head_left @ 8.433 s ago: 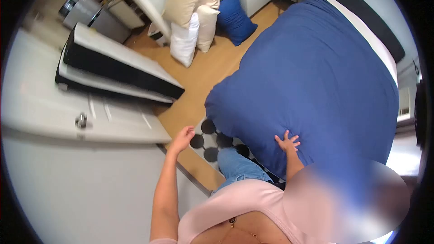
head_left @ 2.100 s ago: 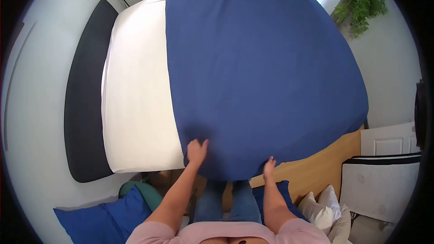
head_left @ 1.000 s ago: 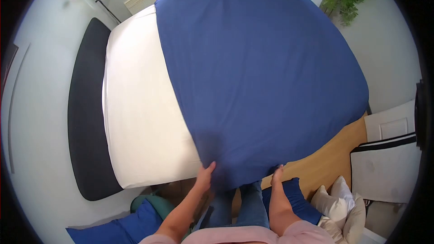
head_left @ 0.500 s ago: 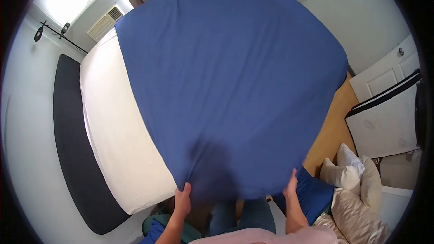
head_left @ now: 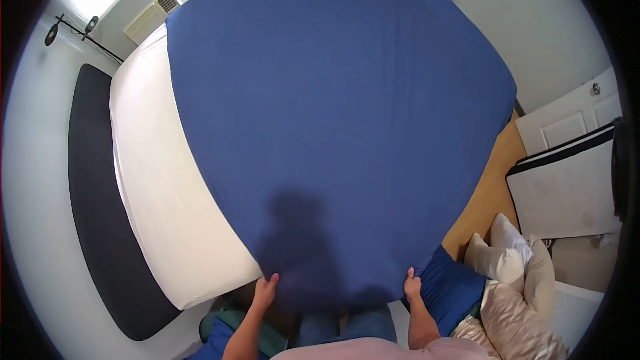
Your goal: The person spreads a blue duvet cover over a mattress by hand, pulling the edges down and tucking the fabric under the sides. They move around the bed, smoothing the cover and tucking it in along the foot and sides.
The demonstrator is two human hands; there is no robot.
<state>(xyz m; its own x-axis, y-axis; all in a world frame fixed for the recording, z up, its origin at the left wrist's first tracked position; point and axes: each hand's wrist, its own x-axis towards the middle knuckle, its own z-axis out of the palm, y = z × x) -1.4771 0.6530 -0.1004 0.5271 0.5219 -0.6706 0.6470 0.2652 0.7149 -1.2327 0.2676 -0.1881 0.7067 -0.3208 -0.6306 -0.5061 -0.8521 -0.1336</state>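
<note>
A blue bed sheet (head_left: 340,107) lies spread over most of the bed. My left hand (head_left: 267,288) is closed on its near left corner, beside the bare white mattress cover (head_left: 160,180). Farther right along the same near edge, my right hand (head_left: 413,285) also grips the sheet, thumb on top. Between my hands the cloth hangs fairly taut, with a shadow across it. The fingers under the fabric are hidden in both hands.
A dark headboard (head_left: 100,207) runs along the left wall. To my right are a folded blue cloth (head_left: 452,287), cream pillows (head_left: 497,263) and shiny beige bedding (head_left: 517,320) on the wooden floor (head_left: 490,193). A white door (head_left: 567,120) stands beyond.
The sheet now lies flatter and smoother, its long diagonal folds mostly gone. My right hand has moved left and slightly down, closer to my left hand. Both hands keep their grip.
</note>
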